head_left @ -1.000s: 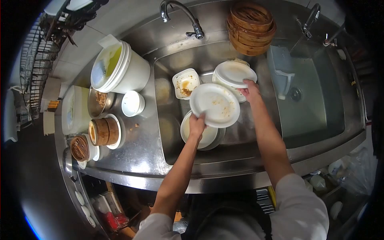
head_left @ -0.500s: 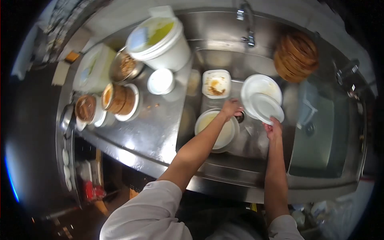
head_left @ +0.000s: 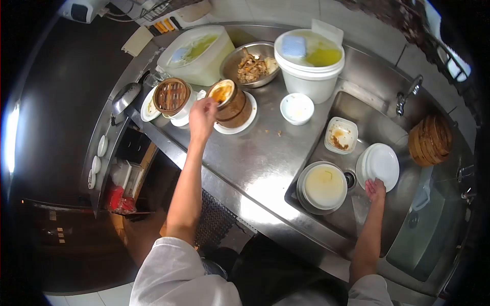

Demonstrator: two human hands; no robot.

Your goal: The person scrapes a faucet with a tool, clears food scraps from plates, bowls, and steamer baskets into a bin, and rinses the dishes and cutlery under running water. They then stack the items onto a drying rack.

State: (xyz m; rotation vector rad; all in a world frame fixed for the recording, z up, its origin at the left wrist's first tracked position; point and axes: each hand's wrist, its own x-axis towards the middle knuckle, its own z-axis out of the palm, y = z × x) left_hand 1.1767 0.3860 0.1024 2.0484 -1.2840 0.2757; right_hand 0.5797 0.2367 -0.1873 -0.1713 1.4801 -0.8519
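My left hand (head_left: 203, 118) reaches over the counter, its fingers closed at the near-left rim of a small bowl (head_left: 223, 93) with orange-brown residue. This bowl sits tilted in the top of a wooden bucket (head_left: 236, 115), which stands on a white plate (head_left: 249, 125). Whether the fingers also grip the bucket's edge is hidden. In the sink, my right hand (head_left: 376, 189) grips the near edge of a white plate (head_left: 384, 166), which lies on another white plate (head_left: 360, 166). Left of them are a round bowl of cloudy liquid (head_left: 324, 186) and a stained square dish (head_left: 341, 134).
A round bamboo steamer (head_left: 172, 95) stands left of the bucket. Behind are a translucent tub (head_left: 196, 58), a metal bowl of food scraps (head_left: 250, 66) and a white pail (head_left: 309, 76). White bowls (head_left: 297, 108) stand near the sink. Stacked steamers (head_left: 431, 140) sit beside the water-filled basin (head_left: 421, 229).
My left hand has moved from the sink to the bowl in the wooden bucket. My right hand has set its plate onto the other plate, still holding the edge. The view has turned left.
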